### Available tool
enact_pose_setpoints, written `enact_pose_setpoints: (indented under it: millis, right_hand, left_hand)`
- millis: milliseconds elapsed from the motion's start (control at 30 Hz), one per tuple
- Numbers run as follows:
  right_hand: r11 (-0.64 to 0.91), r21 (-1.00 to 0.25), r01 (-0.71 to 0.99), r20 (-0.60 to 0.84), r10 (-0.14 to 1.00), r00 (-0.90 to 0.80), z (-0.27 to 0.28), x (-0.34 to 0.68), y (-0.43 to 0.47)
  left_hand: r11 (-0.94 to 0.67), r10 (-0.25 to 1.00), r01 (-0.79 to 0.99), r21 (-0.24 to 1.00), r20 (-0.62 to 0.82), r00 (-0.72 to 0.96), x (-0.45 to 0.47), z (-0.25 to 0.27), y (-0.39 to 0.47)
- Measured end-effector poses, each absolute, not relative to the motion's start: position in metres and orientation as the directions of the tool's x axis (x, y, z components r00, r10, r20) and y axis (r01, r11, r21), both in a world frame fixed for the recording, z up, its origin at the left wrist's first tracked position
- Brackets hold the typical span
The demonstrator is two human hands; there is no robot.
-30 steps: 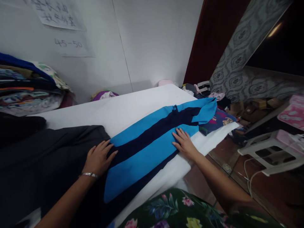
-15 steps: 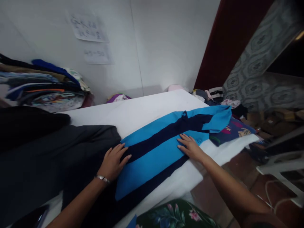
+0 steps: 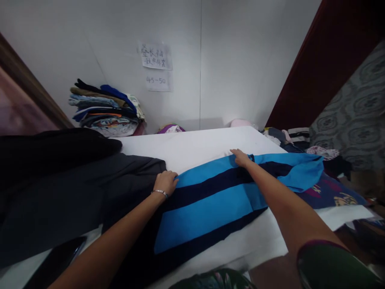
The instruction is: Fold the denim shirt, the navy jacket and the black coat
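Observation:
A bright blue and dark navy striped shirt [image 3: 207, 206] lies flat and lengthwise in front of me, its folded sleeve end at the right. At its far left corner, my left hand [image 3: 166, 182] has its fingers curled over the fabric edge; a silver bracelet circles that wrist. My right hand [image 3: 240, 157] reaches across the shirt to its far edge, fingers closed at the cloth beside a dark tab. Its fingertips are partly hidden. Dark grey clothing [image 3: 129, 172] borders the shirt on the left.
Under the shirt is a white tabletop [image 3: 192, 144]. Folded clothes form a stack [image 3: 105, 108] at the back left. Black clothing [image 3: 57, 152] is heaped at the left, with a dark phone-like object [image 3: 57, 261] nearer me. More clothes [image 3: 297, 138] lie beyond the right end. Handwritten papers [image 3: 156, 56] hang on the wall.
Both hands were spread flat on the shirt. My right hand has moved to its far edge, my left to its far left corner, and their fingers have closed. The view has shifted left.

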State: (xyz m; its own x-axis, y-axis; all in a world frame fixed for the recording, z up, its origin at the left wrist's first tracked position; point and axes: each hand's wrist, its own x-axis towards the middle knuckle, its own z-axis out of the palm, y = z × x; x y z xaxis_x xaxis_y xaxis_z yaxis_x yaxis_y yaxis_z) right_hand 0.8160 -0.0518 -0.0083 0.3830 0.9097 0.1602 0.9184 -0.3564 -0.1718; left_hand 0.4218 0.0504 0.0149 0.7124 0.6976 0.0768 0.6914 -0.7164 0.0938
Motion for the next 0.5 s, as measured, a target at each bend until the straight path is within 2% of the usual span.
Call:
enact_pose_setpoints:
  millis: [167, 267, 367, 433, 500]
  right_hand:
    - [-0.307, -0.102, 0.946, 0.088, 0.945, 0.316, 0.002, 0.824, -0.048]
    - [-0.239, -0.074, 0.968, 0.096, 0.965, 0.245, 0.009, 0.831, -0.068]
    - [-0.146, -0.076, 0.986, 0.12, 0.981, 0.154, 0.011, 0.838, -0.095]
    - [-0.097, -0.091, 0.991, 0.131, 0.985, 0.108, 0.009, 0.841, -0.111]
    - [-0.087, -0.093, 0.992, 0.137, 0.986, 0.099, 0.007, 0.844, -0.122]
  left_hand:
    - [-0.775, 0.63, 0.597, 0.205, 0.191, 0.752, 0.409, 0.029, 0.035]
    - [-0.852, 0.523, 0.505, 0.141, 0.176, 0.834, 0.396, 0.037, 0.008]
    - [-0.939, 0.343, 0.339, 0.058, 0.104, 0.933, 0.387, 0.036, -0.022]
    - [-0.973, 0.23, 0.227, 0.047, 0.086, 0.969, 0.385, 0.032, -0.037]
    - [-0.977, 0.204, 0.196, 0.079, 0.104, 0.973, 0.386, 0.031, -0.042]
